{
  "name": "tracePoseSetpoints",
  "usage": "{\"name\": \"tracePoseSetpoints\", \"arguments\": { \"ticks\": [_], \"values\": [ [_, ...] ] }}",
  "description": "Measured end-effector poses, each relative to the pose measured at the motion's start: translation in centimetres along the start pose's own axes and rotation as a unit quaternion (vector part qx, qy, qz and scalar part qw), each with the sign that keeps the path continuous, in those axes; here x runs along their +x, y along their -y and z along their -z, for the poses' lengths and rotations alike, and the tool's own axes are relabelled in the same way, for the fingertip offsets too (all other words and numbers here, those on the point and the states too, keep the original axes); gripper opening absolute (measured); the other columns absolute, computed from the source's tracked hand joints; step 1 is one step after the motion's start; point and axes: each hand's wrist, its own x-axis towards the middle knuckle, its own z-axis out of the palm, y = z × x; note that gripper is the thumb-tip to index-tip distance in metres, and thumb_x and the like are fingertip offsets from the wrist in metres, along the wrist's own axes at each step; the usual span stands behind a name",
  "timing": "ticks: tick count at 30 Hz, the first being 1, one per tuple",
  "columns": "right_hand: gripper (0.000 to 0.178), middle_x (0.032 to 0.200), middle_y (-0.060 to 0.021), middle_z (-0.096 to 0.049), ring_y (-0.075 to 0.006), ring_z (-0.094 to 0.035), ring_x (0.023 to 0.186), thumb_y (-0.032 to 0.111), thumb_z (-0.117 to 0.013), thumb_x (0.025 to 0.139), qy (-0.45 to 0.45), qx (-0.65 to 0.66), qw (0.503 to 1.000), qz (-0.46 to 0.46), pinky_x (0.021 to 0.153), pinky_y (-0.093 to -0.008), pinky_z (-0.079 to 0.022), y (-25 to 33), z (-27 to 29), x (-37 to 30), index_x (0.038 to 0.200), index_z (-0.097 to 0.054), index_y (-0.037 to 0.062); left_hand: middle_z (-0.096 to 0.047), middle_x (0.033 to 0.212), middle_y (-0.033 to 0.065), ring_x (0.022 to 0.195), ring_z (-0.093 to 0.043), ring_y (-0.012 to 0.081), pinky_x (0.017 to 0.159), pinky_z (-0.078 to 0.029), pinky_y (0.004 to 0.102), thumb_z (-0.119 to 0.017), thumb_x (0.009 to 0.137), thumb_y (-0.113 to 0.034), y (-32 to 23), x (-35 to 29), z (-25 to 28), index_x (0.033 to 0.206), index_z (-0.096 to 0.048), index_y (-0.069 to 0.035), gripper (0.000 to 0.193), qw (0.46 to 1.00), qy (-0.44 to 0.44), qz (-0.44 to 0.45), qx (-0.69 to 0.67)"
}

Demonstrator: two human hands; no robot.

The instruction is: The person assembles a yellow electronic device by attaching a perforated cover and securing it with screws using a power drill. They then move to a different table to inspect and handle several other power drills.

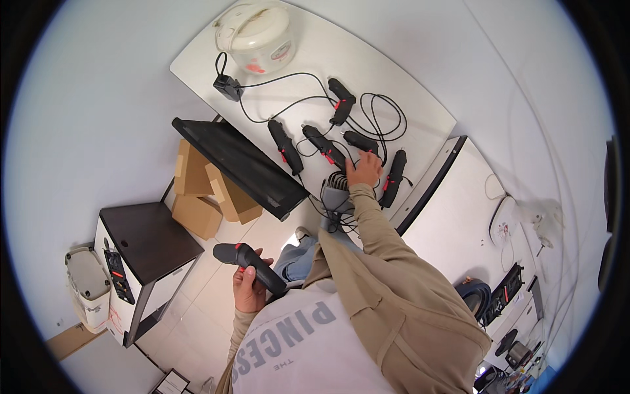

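Held up low in front of my body, a black cordless screwdriver (262, 268) with a red trigger is gripped by my left hand (248, 289), fingers wrapped round it. Over on the white table (407, 108), my right hand (365, 169) reaches in with fingers apart, close to the end of another black screwdriver (360, 141); whether it touches that tool I cannot tell. Around it lie a screwdriver (323, 146) to the left, one (394, 178) to the right, one (284, 146) farther left and one (341, 102) farther back. A grey multi-port charger (336, 196) with several cables sits beside my right wrist.
A white rice cooker (262, 43) and a black power adapter (228, 87) stand at the far left of the table. Loose black cable (390, 118) loops across it. A black screen (246, 171), cardboard boxes (197, 213) and a dark-topped cabinet (151, 240) are to the left.
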Motion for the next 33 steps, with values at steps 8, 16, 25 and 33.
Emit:
{"name": "tracePoseSetpoints", "arguments": {
  "ticks": [8,16,25,33],
  "values": [
    [0.062,0.115,-0.0085,-0.053,-0.0308,-0.045,0.113,0.045,-0.078,0.071,-0.002,-0.083,0.992,-0.094,0.092,-0.0481,-0.034,-4.7,1.0,-0.2,0.121,-0.056,0.0135,-0.069,0.104,0.0171,0.050,-0.038,0.0003,0.046,-0.032,0.0154,-0.066,0.091,-0.030,0.0,0.6,-0.2,0.130,-0.052,0.005,0.055,1.000,0.019,0.015,0.005],
    [0.066,0.117,-0.0071,-0.054,-0.0283,-0.045,0.113,0.054,-0.073,0.070,0.078,-0.129,0.974,-0.171,0.094,-0.0459,-0.033,-2.3,2.2,1.7,0.121,-0.060,0.0135,-0.069,0.104,0.0169,0.050,-0.038,0.0001,0.047,-0.032,0.0146,-0.066,0.091,-0.030,-0.1,0.8,-0.5,0.130,-0.052,0.004,0.053,0.999,0.031,0.024,0.010],
    [0.063,0.119,-0.0074,-0.054,-0.0277,-0.044,0.117,0.054,-0.071,0.074,0.081,-0.179,0.964,-0.180,0.096,-0.0449,-0.031,-3.2,0.3,2.1,0.121,-0.061,0.0135,-0.069,0.104,0.0167,0.049,-0.039,-0.0003,0.045,-0.031,0.0143,-0.066,0.092,-0.030,0.1,0.7,-0.4,0.130,-0.053,0.004,0.053,1.000,0.020,0.017,0.007],
    [0.062,0.118,-0.0068,-0.054,-0.0278,-0.044,0.116,0.054,-0.071,0.075,0.075,-0.167,0.966,-0.181,0.095,-0.0449,-0.032,-3.2,0.4,2.1,0.120,-0.062,0.0132,-0.069,0.104,0.0164,0.049,-0.039,-0.0002,0.046,-0.032,0.0142,-0.066,0.091,-0.031,0.2,0.7,-0.5,0.130,-0.053,0.004,0.054,1.000,0.017,0.013,0.006]
  ]
}}
